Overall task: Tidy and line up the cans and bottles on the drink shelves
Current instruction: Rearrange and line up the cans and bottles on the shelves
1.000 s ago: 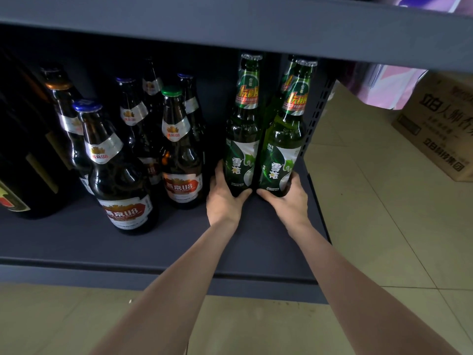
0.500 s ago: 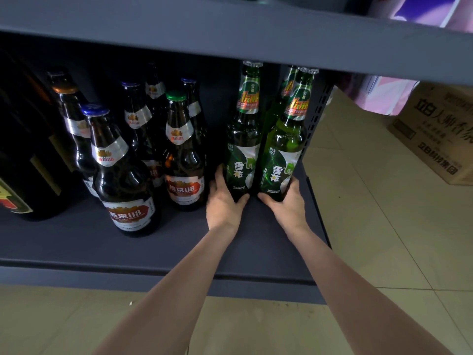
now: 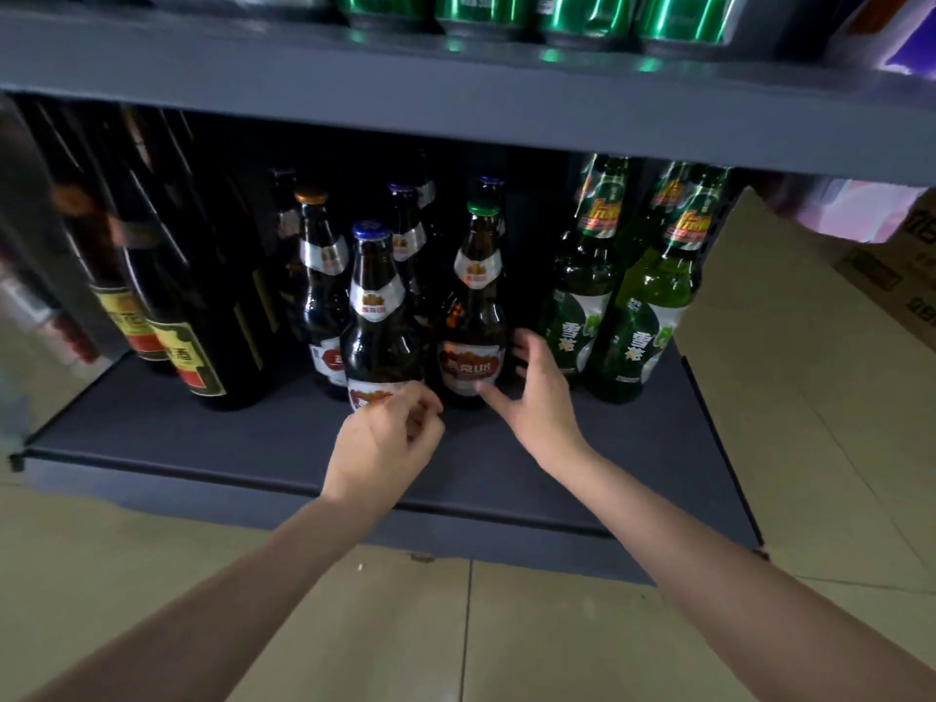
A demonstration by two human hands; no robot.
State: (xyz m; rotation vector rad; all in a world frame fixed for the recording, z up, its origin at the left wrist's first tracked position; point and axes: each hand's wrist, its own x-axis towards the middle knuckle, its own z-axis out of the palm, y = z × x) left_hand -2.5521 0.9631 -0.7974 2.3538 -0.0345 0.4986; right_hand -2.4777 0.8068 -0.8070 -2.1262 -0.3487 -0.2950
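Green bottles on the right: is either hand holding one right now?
No. The green bottles stand free; the right hand and left hand are over at the brown bottles.

Dim shelf recess [image 3: 152,423] in the centre, back bottles lost in shadow, bright daylight on the floor tiles [image 3: 810,397] at right, green glints on cans [image 3: 582,12] along the top edge, motion blur at left, wide-angle bending at the edges

Upright brown bottles [image 3: 381,321], green bottles [image 3: 643,316] right, shelf [image 3: 202,438]
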